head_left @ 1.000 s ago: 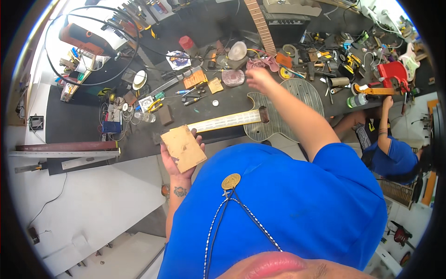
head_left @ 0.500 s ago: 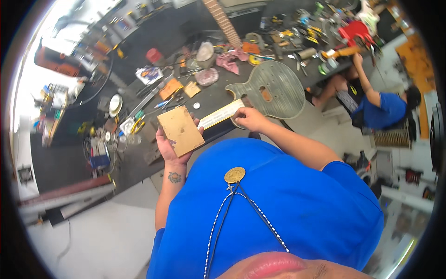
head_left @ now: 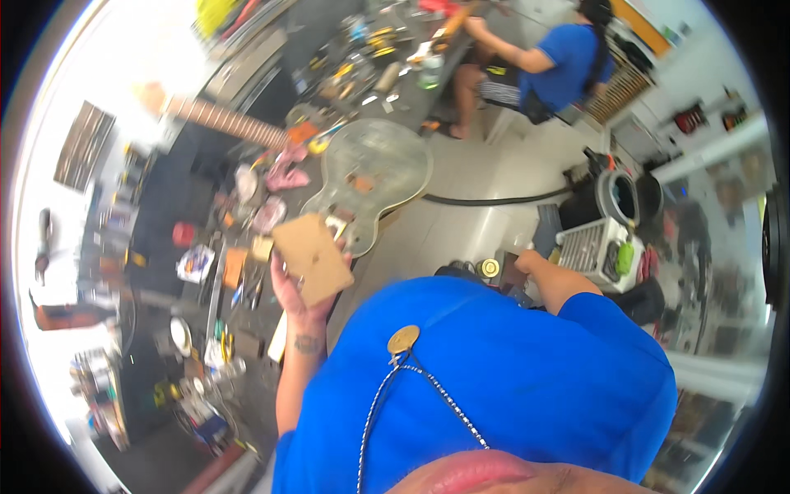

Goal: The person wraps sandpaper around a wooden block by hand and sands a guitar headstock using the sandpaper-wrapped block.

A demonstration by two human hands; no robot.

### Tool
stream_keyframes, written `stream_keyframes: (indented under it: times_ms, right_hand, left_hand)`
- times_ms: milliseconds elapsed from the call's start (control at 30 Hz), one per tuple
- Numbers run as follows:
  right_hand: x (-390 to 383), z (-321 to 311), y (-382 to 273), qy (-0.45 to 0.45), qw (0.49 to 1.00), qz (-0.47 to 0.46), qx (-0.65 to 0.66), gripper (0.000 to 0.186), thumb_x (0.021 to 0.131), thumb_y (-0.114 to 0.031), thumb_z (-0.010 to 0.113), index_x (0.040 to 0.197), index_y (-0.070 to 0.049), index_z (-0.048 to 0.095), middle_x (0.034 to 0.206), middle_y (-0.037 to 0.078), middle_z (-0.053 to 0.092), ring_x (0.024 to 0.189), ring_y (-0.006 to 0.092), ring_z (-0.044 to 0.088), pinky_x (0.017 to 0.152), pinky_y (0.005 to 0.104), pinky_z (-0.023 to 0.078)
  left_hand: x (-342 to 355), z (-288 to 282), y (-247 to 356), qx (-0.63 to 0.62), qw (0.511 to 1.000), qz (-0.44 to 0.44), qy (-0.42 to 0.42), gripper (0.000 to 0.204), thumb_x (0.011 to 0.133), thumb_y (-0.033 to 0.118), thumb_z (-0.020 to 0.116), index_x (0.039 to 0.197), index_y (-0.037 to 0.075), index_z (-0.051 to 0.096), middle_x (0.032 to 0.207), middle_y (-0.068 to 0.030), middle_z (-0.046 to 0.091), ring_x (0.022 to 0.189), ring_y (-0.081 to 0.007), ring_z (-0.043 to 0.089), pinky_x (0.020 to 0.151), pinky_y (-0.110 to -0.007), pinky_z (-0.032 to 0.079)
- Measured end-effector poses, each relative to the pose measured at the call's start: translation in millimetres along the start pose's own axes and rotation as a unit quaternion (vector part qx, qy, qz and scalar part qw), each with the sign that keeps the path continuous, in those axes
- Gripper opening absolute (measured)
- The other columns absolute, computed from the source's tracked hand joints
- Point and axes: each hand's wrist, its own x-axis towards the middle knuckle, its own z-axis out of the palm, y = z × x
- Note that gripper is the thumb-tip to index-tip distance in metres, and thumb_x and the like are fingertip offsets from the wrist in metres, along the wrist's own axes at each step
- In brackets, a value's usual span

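Fingers of the left hand (head_left: 296, 298) grip a tan rectangular sheet (head_left: 314, 259), held on the near-left side of the guitar body (head_left: 387, 156). The right hand (head_left: 527, 264) is well apart, to the near right of the guitar body, beside a white ribbed container (head_left: 583, 249); I cannot tell how its fingers stand. Twisting while reaching rightward could knock the sheet's corner against the guitar body. Half a second ago, the right hand lay at the guitar body's near edge; the view has since swung rightward.
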Motion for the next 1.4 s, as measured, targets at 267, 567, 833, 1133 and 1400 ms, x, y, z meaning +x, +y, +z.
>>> stream_keyframes:
  times_ms: [267, 567, 833, 1133, 1400]
  right_hand:
    - [10, 114, 82, -0.114, 0.993, -0.013, 0.034, 0.029, 0.087, -0.031, 0.067, 0.089, -0.008, 0.084, 0.093, 0.023, 0.079, 0.082, 0.0372, 0.077, 0.072, 0.0484, 0.061]
    - [-22, 149, 127, -0.011, 0.978, -0.044, 0.204, 0.028, 0.094, -0.025, 0.062, 0.107, -0.006, 0.078, 0.075, 0.015, 0.077, 0.069, 0.0267, 0.077, 0.068, 0.0442, 0.061]
    - [-41, 284, 239, -0.044, 0.988, 0.021, 0.148, 0.037, 0.094, -0.03, 0.064, 0.112, -0.003, 0.08, 0.102, 0.024, 0.079, 0.097, 0.0403, 0.077, 0.085, 0.0524, 0.06]
    - [-6, 112, 190, -0.007, 0.973, 0.068, 0.22, 0.036, 0.083, -0.033, 0.068, 0.093, -0.001, 0.082, 0.103, 0.026, 0.077, 0.097, 0.0455, 0.075, 0.088, 0.0539, 0.059]
    - [1, 82, 161, -0.063, 0.974, -0.002, 0.218, 0.026, 0.085, -0.024, 0.069, 0.09, -0.002, 0.082, 0.084, 0.022, 0.078, 0.076, 0.0352, 0.078, 0.072, 0.0498, 0.062]
  left_hand:
    - [60, 27, -112, 0.02, 0.986, -0.162, -0.017, 0.082, 0.097, 0.06, 0.064, 0.16, 0.01, 0.048, 0.156, -0.0213, 0.055, 0.137, -0.0444, 0.056, 0.11, -0.063, 0.046]
    - [95, 106, -217, 0.159, 0.959, -0.229, -0.048, 0.084, 0.101, 0.061, 0.056, 0.16, 0.002, 0.044, 0.155, -0.0289, 0.053, 0.136, -0.0493, 0.055, 0.113, -0.066, 0.044]
    - [112, 147, -245, 0.182, 0.973, -0.138, -0.026, 0.09, 0.1, 0.059, 0.064, 0.166, 0.006, 0.035, 0.167, -0.0291, 0.037, 0.148, -0.049, 0.044, 0.125, -0.063, 0.035]
    - [96, 144, -272, 0.133, 0.975, -0.179, -0.001, 0.089, 0.098, 0.06, 0.064, 0.164, 0.006, 0.04, 0.161, -0.0298, 0.046, 0.141, -0.0493, 0.051, 0.121, -0.064, 0.038]
    - [100, 131, -283, 0.156, 0.971, -0.179, 0.02, 0.089, 0.099, 0.062, 0.062, 0.163, 0.004, 0.041, 0.158, -0.0315, 0.048, 0.137, -0.0485, 0.054, 0.117, -0.063, 0.042]
